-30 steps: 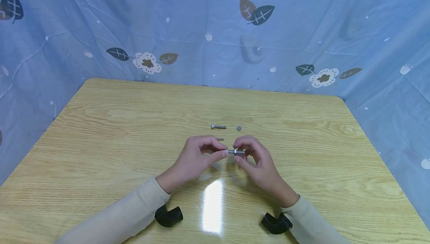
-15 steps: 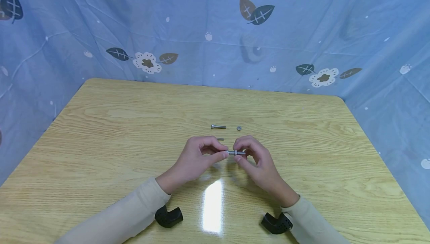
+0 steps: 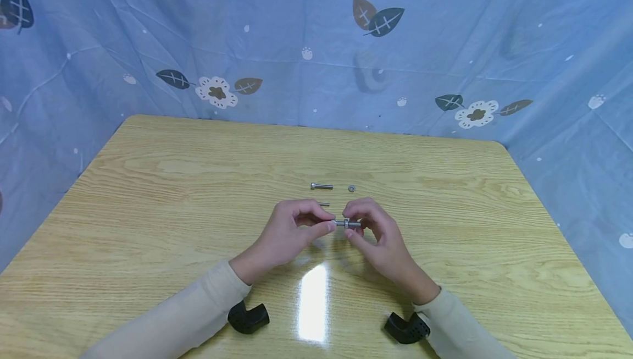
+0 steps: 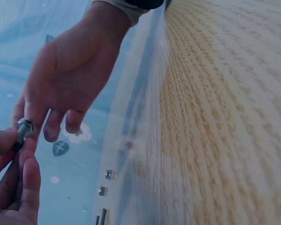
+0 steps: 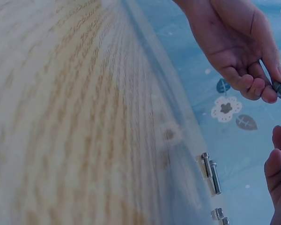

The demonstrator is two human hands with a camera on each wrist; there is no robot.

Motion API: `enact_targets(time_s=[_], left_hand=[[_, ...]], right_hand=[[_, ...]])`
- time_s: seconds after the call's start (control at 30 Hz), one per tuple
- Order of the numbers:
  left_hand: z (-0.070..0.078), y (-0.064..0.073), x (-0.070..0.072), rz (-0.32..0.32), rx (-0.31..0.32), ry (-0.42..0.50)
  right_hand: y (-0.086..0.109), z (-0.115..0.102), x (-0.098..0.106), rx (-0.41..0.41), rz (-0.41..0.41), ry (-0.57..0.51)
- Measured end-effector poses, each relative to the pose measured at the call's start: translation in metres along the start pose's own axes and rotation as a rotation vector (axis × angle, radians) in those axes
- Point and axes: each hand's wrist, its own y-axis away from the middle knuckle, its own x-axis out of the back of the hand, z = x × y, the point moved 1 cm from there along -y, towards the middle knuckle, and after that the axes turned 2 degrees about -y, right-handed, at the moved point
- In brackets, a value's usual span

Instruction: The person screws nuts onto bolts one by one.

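Observation:
My left hand (image 3: 292, 232) pinches the head end of a silver bolt (image 3: 339, 223) between thumb and fingers, holding it level above the table. A hex nut (image 3: 346, 223) sits partway along the shank, and the threaded end sticks out beyond it to the right. Around that nut my right hand (image 3: 378, 238) curls its thumb and index finger, with the fingertips at the nut's edges. In the left wrist view the nut (image 4: 25, 125) shows between both hands. The left fingers cover the bolt head in the head view; the right wrist view shows the bolt head (image 5: 277, 86).
Beyond the hands a bolt (image 3: 322, 186) and a nut (image 3: 351, 188) lie on the wooden table (image 3: 198, 183). A second bolt (image 3: 324, 204) is partly hidden by my left hand. The left wrist view also shows a second loose nut (image 4: 102, 191). A blue patterned curtain (image 3: 306, 89) hangs behind.
The nut shows a different face than a second ago, and the right fingertips have shifted slightly about it. The bolt dipped a little and came back up; the left hand stays in place.

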Motion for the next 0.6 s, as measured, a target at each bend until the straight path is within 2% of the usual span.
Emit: enact_targets(time_s=[0.13,0.23,0.6], left_hand=[[-0.0003,-0.0003,-0.0006,0.002,0.008,0.000],[-0.0002,-0.0004,-0.0010,0.001,0.016,0.001],[-0.0002,-0.0002,-0.0020,0.000,0.004,0.007]], right_hand=[[-0.0005,0.0013,-0.0007,0.053,0.003,-0.022],[-0.0007,0.0016,-0.0007,0.055,0.002,-0.018],[-0.0006,-0.0020,0.0009,-0.057,-0.007,0.037]])
